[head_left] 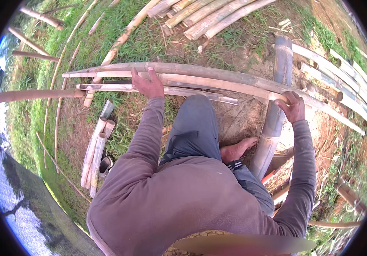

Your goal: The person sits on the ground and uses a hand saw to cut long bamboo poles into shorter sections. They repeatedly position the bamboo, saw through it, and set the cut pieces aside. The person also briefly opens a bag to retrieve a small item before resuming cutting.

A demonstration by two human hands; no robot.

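A long split bamboo strip [222,82], its pale face toward me, runs across in front of my knee. My right hand [293,106] grips its right end, fingers curled over it, above a thick bamboo log [273,115]. My left hand [149,83] is raised against the strip's left part, thumb and fingers spread apart. Just beyond the strip, a longer bamboo pole [251,77] lies nearly parallel and crosses the log. Closer to my knee is another, shorter bamboo length [200,93], partly hidden by my left hand.
Several bamboo poles [217,17] are piled at the far side, with more poles [341,81] at the right. Short bamboo pieces [96,158] lie left of my leg. A pole [34,96] juts in from the left. My bare foot [239,149] rests beside the log.
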